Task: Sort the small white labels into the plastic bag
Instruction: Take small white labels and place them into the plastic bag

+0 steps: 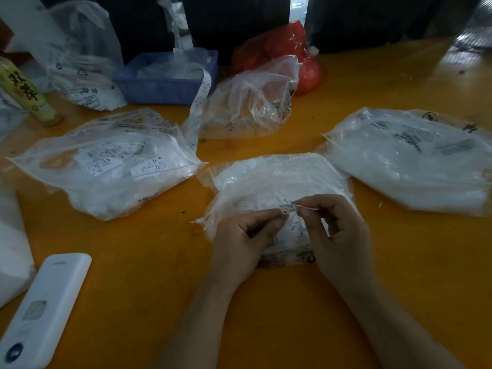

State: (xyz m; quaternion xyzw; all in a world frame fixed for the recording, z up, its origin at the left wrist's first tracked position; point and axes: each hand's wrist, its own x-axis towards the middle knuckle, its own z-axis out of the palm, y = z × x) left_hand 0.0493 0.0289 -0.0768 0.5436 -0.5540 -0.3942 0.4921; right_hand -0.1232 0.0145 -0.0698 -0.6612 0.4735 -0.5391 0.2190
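Evidently midway: both hands, left hand [241, 239] and right hand [339, 235], pinch one label [288, 208] above the centre plastic bag [279, 177], already holding many.

1. Small white label [287, 208]: narrow strip printed "XS", held level above the bag, pinched at both ends.
2. Plastic bag [269, 182]: clear, crumpled, lying flat on the orange surface [159, 262], holding loose white labels.
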